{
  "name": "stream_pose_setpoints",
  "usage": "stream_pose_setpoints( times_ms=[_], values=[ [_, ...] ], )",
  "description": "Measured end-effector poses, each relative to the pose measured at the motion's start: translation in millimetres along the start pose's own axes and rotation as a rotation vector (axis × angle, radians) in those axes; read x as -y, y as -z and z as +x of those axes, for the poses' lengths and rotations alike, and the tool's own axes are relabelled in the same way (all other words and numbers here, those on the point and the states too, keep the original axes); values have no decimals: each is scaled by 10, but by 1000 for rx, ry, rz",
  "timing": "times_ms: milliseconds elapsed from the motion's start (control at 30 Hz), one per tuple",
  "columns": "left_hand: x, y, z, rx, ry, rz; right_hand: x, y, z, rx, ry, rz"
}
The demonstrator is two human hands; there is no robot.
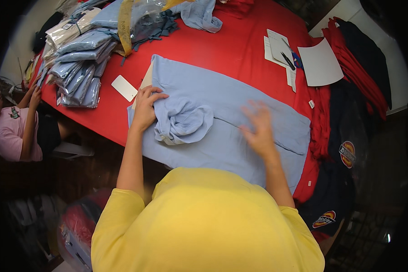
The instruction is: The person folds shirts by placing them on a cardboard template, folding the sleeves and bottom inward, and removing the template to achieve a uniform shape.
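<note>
A light blue garment (pixel 199 81) lies spread flat across the table before me, with a cream edge at its far left and a seam along its middle. On its left part sits a loosely bunched roll of light blue cloth (pixel 186 119). My left hand (pixel 146 105) rests at the left edge of this roll, fingers bent but apart over the cloth; its thumb is hidden. Above the garment's right part is my right hand (pixel 259 129), blurred by motion, with fingers spread and nothing in them. Whether it touches the cloth I cannot tell.
Bagged folded garments (pixel 84 68) are stacked at the left on the red-covered table (pixel 245 41). A white tag (pixel 124 88) lies beside them. Papers (pixel 321 62) and a black pen (pixel 287 60) are at the far right, near dark clothes (pixel 344 181). Another person (pixel 18 131) sits left.
</note>
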State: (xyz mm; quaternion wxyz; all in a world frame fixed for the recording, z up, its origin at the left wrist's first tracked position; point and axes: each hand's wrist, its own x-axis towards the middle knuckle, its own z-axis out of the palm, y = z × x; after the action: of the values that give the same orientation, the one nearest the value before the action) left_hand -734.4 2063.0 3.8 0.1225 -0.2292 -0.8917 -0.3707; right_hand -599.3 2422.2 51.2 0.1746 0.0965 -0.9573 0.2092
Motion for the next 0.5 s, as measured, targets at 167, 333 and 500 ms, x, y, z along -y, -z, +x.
stream_pose_setpoints(
  times_ms=[167, 333, 500],
  values=[
    [-61, -77, 83, -18, -29, -25, 1008, -420, 308, 419, 356, 76],
    [33, -54, 54, -12, 11, -11, 1069, 167, 436, 428, 4, 802],
    [-56, -14, 92, 39, 39, 32, 118, 461, 211, 188, -617, 436]
  ],
)
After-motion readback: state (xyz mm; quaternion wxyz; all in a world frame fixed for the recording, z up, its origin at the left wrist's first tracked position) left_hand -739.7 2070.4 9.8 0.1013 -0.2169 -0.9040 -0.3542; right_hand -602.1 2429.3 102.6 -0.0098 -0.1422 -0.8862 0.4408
